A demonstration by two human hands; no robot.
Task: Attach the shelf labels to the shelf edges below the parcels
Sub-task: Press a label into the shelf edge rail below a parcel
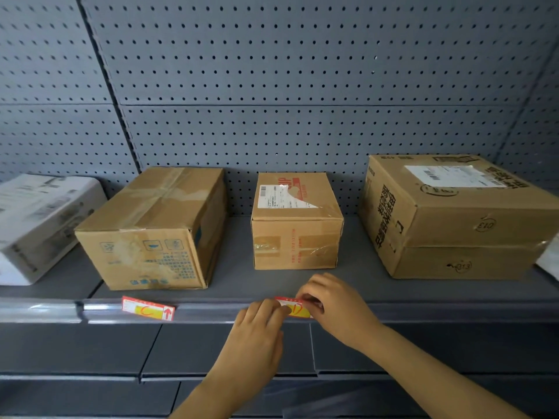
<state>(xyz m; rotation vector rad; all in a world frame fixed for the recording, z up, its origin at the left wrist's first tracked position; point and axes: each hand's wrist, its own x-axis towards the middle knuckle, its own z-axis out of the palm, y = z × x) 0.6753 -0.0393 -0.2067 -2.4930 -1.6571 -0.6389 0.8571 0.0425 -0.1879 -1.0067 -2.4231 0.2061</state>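
Hands seemingly pinching edge label

Taped cardboard parcels, glossy plastic shelf edge

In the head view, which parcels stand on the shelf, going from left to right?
White parcel → long brown box → small brown box → large brown box.

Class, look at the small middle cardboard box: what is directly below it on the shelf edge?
A red-and-yellow shelf label sits there, pinched by the left hand and right hand. Fingers cover its ends, so its printing is mostly hidden.
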